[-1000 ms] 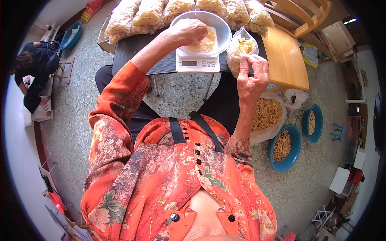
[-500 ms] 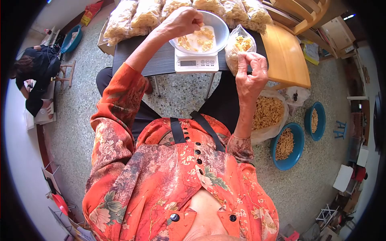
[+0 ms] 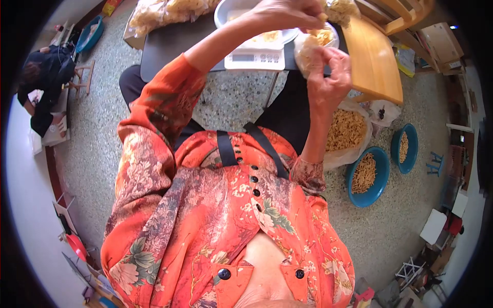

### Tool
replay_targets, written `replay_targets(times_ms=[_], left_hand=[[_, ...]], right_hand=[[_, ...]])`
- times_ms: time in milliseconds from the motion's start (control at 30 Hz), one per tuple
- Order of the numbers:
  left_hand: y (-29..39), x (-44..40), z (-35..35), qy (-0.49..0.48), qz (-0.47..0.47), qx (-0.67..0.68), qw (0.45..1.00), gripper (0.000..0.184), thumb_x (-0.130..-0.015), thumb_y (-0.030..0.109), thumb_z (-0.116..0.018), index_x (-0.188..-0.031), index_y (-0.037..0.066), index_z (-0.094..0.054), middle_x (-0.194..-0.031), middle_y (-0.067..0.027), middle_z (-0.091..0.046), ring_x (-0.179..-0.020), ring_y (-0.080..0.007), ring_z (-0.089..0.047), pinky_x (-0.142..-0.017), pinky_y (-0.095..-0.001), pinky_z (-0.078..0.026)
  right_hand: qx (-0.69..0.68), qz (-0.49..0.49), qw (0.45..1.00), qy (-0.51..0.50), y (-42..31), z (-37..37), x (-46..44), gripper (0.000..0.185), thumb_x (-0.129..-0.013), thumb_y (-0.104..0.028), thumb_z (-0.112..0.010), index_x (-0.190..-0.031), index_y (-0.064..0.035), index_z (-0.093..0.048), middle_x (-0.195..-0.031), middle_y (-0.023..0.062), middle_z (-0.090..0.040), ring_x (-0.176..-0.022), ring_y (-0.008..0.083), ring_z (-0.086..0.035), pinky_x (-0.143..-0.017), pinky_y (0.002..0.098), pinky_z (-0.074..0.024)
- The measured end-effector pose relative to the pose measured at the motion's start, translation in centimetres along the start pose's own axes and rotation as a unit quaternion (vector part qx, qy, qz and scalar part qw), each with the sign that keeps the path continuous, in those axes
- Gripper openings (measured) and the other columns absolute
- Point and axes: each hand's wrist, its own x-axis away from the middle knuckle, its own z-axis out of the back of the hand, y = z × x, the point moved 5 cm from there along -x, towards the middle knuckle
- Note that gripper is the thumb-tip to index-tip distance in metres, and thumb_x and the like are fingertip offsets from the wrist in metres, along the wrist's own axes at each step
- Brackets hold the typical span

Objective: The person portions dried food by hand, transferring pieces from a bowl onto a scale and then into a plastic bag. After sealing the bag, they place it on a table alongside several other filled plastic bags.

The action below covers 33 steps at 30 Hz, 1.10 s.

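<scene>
a translucent round plastic bowl [image 3: 221, 16] sits on a white rectangular plastic scale [image 3: 254, 61] atop the black counter [image 3: 179, 56], left of a clear plastic bag [image 3: 303, 52]; two round blue plastic basins [image 3: 382, 172] stand right.

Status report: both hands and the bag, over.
Left hand holding a yellowish piece above the bag. Right hand pinching the bag's edge. Bag open, more pieces inside. Left forearm partly covering the bowl.

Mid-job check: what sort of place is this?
Likely a home or small workroom where dry food is handled: there's a digital scale on the dark table, filled clear bags along its far side, and blue basins of food-like pieces on the floor.
</scene>
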Motion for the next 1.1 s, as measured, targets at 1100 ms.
replay_targets(times_ms=[1100], left_hand=[[2.4,0.7,2.6,0.032,-0.051,-0.161,0.985,0.014,-0.081,0.012,-0.07,-0.09,0.003,-0.075,-0.083,-0.0126,-0.073,-0.078,-0.0223,-0.071,-0.071,-0.0334,-0.055]], right_hand=[[-0.019,-0.004,1.0,0.007,0.4,0.2,0.1,0.01,-0.081,-0.004,-0.077,-0.09,-0.0037,-0.072,-0.09,0.0103,-0.066,-0.086,0.0276,-0.065,-0.078,0.0382,-0.052]])
